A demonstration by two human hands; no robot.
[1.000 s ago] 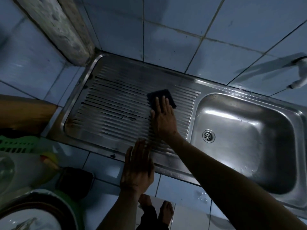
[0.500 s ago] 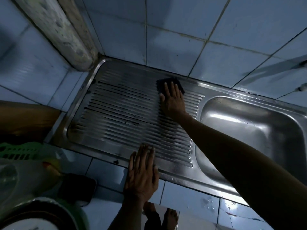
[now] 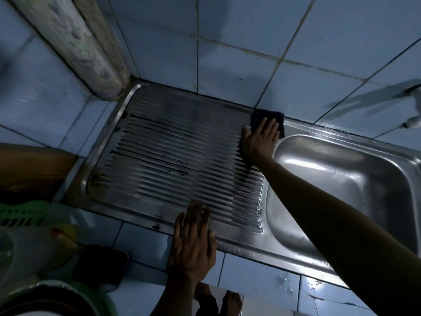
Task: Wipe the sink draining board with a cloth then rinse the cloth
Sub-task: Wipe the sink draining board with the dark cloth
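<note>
Right grip (image 3: 258, 139), fingers spread flat, presses cloth (image 3: 267, 117) beneath them onto draining board (image 3: 173, 160).

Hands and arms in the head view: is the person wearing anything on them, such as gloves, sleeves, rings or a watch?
Nothing visible. The left hand and right hand are bare, with no gloves. Both forearms show uncovered, with no sleeve or watch in frame. No rings show on the fingers, though the light is dim.
</note>
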